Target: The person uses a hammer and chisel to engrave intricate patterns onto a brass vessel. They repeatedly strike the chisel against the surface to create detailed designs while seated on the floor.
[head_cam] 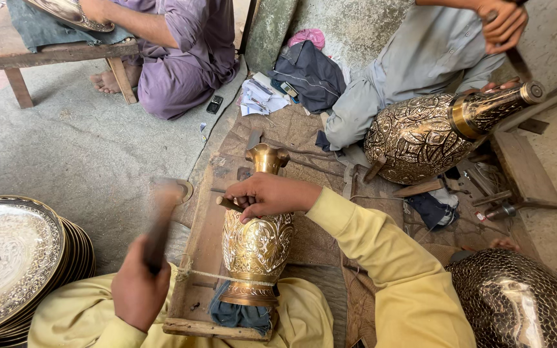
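Brass vase (256,241) lies on its side on a wooden board (204,245), mouth at 12 o'clock and foot at 6 o'clock, close to the person's lap. A string (217,276) runs across its base and a dark cloth (240,316) sits under the foot, likely so the round vase does not roll. The right hand (267,196) rests on the vase's shoulder, fingers curled tight around a small chisel (229,204) that pokes out at 9 o'clock. The vase's belly is just below those fingers, at 6 o'clock. The left hand (140,287) is closed around a hammer (162,219), raised and blurry, off at 9 o'clock from the vase. A stack of metal plates (17,258) sits farther left.
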